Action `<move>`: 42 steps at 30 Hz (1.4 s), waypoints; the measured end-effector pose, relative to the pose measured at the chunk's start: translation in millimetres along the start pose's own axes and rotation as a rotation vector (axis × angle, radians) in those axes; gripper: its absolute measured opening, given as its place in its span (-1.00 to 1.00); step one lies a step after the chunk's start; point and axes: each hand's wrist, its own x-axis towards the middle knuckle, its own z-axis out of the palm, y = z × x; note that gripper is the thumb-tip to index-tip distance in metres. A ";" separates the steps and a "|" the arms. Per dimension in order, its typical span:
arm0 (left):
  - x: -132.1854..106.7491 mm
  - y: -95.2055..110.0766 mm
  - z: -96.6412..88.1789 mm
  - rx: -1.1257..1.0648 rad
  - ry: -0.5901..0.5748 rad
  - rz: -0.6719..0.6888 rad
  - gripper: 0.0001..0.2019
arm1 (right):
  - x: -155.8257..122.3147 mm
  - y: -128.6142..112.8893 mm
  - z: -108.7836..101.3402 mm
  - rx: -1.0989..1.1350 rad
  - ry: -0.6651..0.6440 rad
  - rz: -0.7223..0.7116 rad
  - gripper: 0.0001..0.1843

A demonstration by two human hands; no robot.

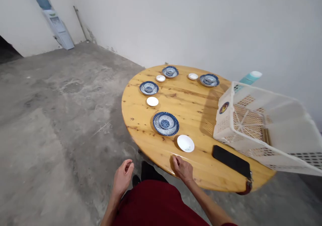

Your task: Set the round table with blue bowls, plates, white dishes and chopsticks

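Observation:
My left hand (123,176) hangs beside the near edge of the round wooden table (186,108), its fingers loosely curled in and nothing seen in them. Over the table's near edge, my right hand (183,169) is closed, knuckles up, with nothing showing in it. The nearest thing to it is a white saucer (185,143). Behind that saucer sits a blue-patterned plate (173,131) with a matching bowl (166,122) on it. A black phone (231,160) with a strap lies right of my right hand.
Three more plate-and-bowl sets (149,88) (170,72) (209,80) stand along the far rim with small white dishes (152,101). A white plastic basket (223,125) with some sticks (266,136) inside is at right, a turquoise cylinder (249,78) behind it. A water dispenser (59,30) stands far left.

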 end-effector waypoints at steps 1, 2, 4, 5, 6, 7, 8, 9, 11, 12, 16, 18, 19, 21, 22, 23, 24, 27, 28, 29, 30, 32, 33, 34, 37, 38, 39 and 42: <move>3.8 -4.6 -4.5 -0.015 0.015 0.007 -0.53 | 0.2 -0.2 0.3 -0.008 -0.009 0.007 -0.61; 8.3 -8.8 -9.2 -0.031 0.027 0.012 -0.53 | 0.7 -0.5 0.1 -0.012 -0.017 0.012 -0.60; 18.9 -16.0 -19.6 -0.060 0.050 0.015 -0.51 | 1.6 -0.8 -1.4 -0.006 -0.030 0.008 -0.58; 25.3 -19.0 -25.3 -0.071 0.060 0.015 -0.50 | 1.9 -0.3 -2.3 0.002 -0.035 0.005 -0.57; 32.5 -21.4 -31.3 -0.080 0.069 0.013 -0.49 | 2.2 0.4 -3.0 0.012 -0.039 0.007 -0.57; 40.6 -23.3 -37.4 -0.086 0.075 0.012 -0.48 | 2.5 1.2 -3.4 0.025 -0.040 0.017 -0.56; 49.5 -24.7 -43.5 -0.090 0.077 0.013 -0.48 | 3.0 1.4 -3.2 0.045 -0.040 0.028 -0.54; 59.3 -25.4 -49.6 -0.090 0.075 0.014 -0.48 | 4.0 0.2 -2.2 0.072 -0.035 0.043 -0.51; 80.9 -24.8 -61.7 -0.079 0.059 0.018 -0.48 | 8.4 -9.7 2.0 0.147 -0.014 0.067 -0.44; 92.3 -23.4 -67.9 -0.067 0.046 0.019 -0.48 | 12.2 -19.9 5.3 0.198 0.004 0.062 -0.42; 138.4 -8.6 -94.9 0.043 -0.028 -0.006 -0.49 | 41.4 -98.2 20.3 0.456 0.084 -0.066 -0.40; 160.3 4.7 -109.9 0.120 -0.071 -0.022 -0.50 | 63.9 -149.3 25.4 0.560 0.090 -0.139 -0.43; 170.7 12.2 -117.2 0.154 -0.089 -0.028 -0.50 | 76.4 -173.9 26.9 0.596 0.088 -0.176 -0.45; 190.2 26.5 -130.8 0.204 -0.108 -0.032 -0.49 | 102.4 -217.3 27.9 0.634 0.076 -0.246 -0.50; 199.0 32.3 -136.6 0.224 -0.106 -0.033 -0.49 | 115.3 -235.4 27.7 0.637 0.070 -0.273 -0.52; 207.2 36.8 -141.8 0.238 -0.100 -0.031 -0.49 | 127.7 -250.9 27.0 0.633 0.061 -0.293 -0.54; 214.7 39.8 -146.2 0.247 -0.096 -0.028 -0.50 | 139.6 -264.2 26.1 0.627 0.050 -0.309 -0.55; 234.5 41.6 -155.4 0.231 -0.117 -0.019 -0.50 | 172.1 -295.2 22.3 0.621 0.009 -0.345 -0.57; 241.2 41.0 -157.4 0.217 -0.143 -0.018 -0.51 | 182.2 -303.9 21.2 0.618 -0.001 -0.355 -0.57; 248.6 40.6 -159.1 0.204 -0.176 -0.017 -0.51 | 192.2 -312.3 20.4 0.609 -0.006 -0.363 -0.58; 256.9 40.7 -160.7 0.196 -0.210 -0.016 -0.51 | 202.1 -320.7 20.2 0.596 -0.003 -0.367 -0.59; 277.0 43.7 -164.3 0.200 -0.277 -0.005 -0.51 | 222.5 -337.3 21.6 0.557 0.019 -0.357 -0.61; 288.9 46.6 -166.7 0.214 -0.307 0.007 -0.51 | 233.1 -345.5 23.4 0.536 0.035 -0.339 -0.62; 301.7 50.5 -169.6 0.233 -0.334 0.023 -0.50 | 243.7 -353.3 25.7 0.514 0.052 -0.308 -0.62; 343.8 65.5 -184.1 0.271 -0.410 0.098 -0.47 | 272.9 -373.9 34.3 0.453 0.107 -0.144 -0.61; 358.3 70.8 -191.7 0.275 -0.433 0.128 -0.47 | 280.4 -379.5 37.3 0.431 0.126 -0.076 -0.60; 373.0 75.9 -200.9 0.277 -0.448 0.159 -0.47 | 286.4 -384.4 40.3 0.406 0.144 -0.010 -0.61; 417.1 88.2 -235.4 0.295 -0.437 0.226 -0.51 | 295.7 -395.5 49.1 0.313 0.188 0.151 -0.58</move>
